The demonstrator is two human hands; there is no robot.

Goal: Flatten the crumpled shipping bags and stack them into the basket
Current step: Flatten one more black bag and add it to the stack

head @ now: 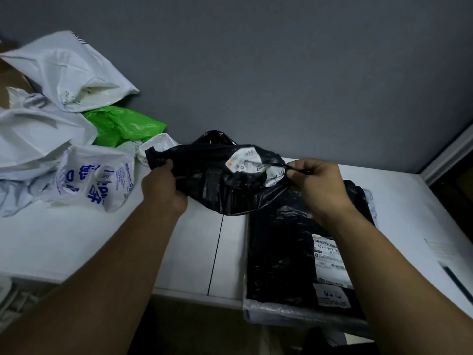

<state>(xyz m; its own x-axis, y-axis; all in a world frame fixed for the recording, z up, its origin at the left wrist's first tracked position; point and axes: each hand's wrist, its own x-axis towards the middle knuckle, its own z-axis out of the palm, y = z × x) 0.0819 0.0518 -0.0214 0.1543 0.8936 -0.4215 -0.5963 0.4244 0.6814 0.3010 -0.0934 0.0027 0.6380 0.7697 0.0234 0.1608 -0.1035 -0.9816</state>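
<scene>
We hold a crumpled black bag in the air over the bench, stretched between both hands. It is thin, glossy film, full of sharp creases, with a wrinkled white label puckered near its top. Our left hand grips the bunched left end, fingers curled round a tight wad of plastic. Our right hand pinches the right edge between thumb and fingertips, pulling it into a thin taut point.

Below the right hand sits the basket, a pale, shallow rectangular tray that seems to be lined with clear film, though the dim view leaves that unsure. In it lies a flat bag, black and shiny with only soft ripples, carrying a smooth rectangular sticker with barcodes.

At the bench's left is a loose heap: puffy white bags, a bright green bag crushed between them, and a milky printed bag with blue lettering. The bench is smooth and white with a dark seam; a matte grey wall stands behind.
</scene>
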